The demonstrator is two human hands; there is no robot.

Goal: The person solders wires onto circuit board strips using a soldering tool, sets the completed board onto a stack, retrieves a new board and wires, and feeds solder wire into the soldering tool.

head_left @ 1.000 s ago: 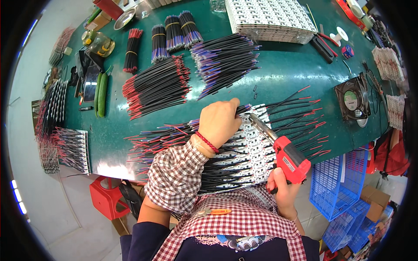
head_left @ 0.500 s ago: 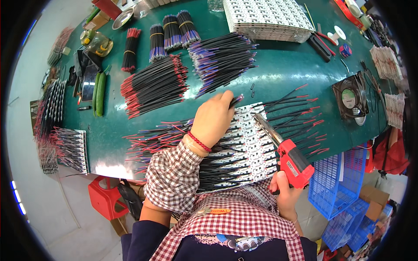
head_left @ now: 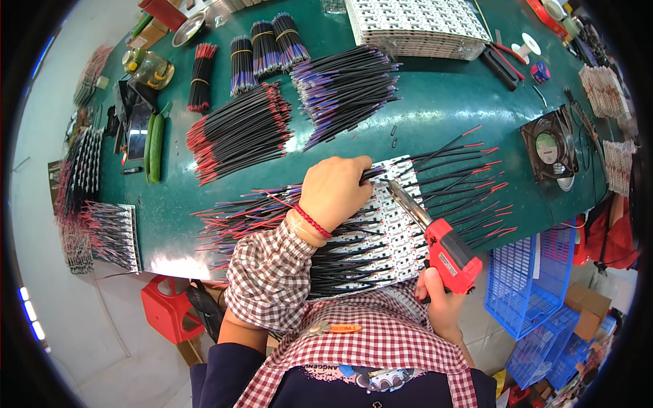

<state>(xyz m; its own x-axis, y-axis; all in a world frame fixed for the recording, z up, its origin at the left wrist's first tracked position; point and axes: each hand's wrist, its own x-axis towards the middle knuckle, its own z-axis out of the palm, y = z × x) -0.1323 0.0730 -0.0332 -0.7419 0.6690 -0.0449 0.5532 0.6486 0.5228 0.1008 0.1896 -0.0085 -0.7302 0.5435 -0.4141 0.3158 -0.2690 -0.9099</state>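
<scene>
My left hand [head_left: 338,192] is closed in a pinch over the far edge of a white circuit board panel [head_left: 403,234], holding a black wire [head_left: 371,173] whose end meets the board. My right hand [head_left: 441,299] grips the handle of a red and black soldering gun [head_left: 451,256]. Its metal tip touches or nearly touches the board just right of my left fingertips; I cannot tell which. Rows of black wires with red ends [head_left: 462,187] stick out from the panel's right side. More wires with red and blue ends [head_left: 252,216] spread from its left side.
Beyond the panel lie loose piles of black wires with red ends [head_left: 238,132] and with blue ends [head_left: 347,88]. A stack of white panels [head_left: 415,24] stands at the back. A small fan [head_left: 546,146] sits at right, cucumbers [head_left: 156,146] at left. Blue crates [head_left: 520,282] are below the table's right edge.
My left hand has drawn slightly nearer, bringing the wire down to the board. The soldering gun has shifted left, its tip now close to my left fingertips.
</scene>
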